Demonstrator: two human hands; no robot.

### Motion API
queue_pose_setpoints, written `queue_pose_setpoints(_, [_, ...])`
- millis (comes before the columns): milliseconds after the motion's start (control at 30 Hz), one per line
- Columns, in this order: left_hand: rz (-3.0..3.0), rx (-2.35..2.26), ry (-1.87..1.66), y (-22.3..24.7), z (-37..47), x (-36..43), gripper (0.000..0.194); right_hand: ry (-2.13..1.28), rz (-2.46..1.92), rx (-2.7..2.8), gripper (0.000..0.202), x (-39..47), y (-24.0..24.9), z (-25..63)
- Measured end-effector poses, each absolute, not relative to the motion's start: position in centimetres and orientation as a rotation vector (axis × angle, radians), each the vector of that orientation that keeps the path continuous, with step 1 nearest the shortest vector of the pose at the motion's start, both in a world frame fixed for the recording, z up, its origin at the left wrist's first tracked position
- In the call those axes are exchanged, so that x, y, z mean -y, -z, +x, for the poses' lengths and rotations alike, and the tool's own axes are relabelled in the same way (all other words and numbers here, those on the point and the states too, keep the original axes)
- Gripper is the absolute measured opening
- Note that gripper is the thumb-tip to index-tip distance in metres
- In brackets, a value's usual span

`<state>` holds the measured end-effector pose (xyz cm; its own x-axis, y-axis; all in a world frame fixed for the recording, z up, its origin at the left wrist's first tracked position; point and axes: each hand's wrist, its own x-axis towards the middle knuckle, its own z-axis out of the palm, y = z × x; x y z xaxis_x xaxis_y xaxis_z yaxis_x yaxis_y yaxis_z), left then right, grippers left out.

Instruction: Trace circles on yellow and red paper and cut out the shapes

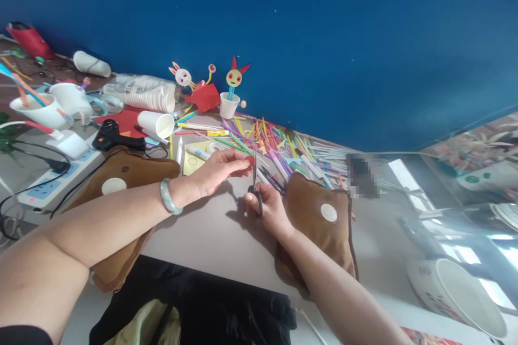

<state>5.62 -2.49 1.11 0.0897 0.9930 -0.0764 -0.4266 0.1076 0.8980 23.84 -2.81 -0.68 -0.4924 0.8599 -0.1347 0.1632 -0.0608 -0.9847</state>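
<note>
My left hand (226, 168) pinches a small red piece (251, 161), which looks like paper, between thumb and fingertips. Black-handled scissors (258, 199) are gripped in my right hand (270, 209), with their blades pointing up beside the red piece. Whether the blades touch it I cannot tell. Both hands are above the grey table (202, 242). My left forearm crosses a brown cushion (117, 170), and my right forearm passes over another brown cushion (319, 226). Behind my hands lies a yellow sheet (194, 163) with a small circle drawn on it.
Coloured straws and sticks (279, 145) are heaped behind my hands. Two bunny-faced paper-cup figures, one in a white cup (229, 105), are near the blue wall. A black glue gun (115, 137), a power strip (60, 175) and stacked cups (141, 94) are left; a white bowl (457, 296) is right.
</note>
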Motion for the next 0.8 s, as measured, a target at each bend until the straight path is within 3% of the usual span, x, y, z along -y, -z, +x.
queue_pose_setpoints(800, [0.743,-0.898,-1.258,-1.34,5.84,2.53,0.022,-1.495,-1.14,1.728,0.059,2.71,0.76,23.77])
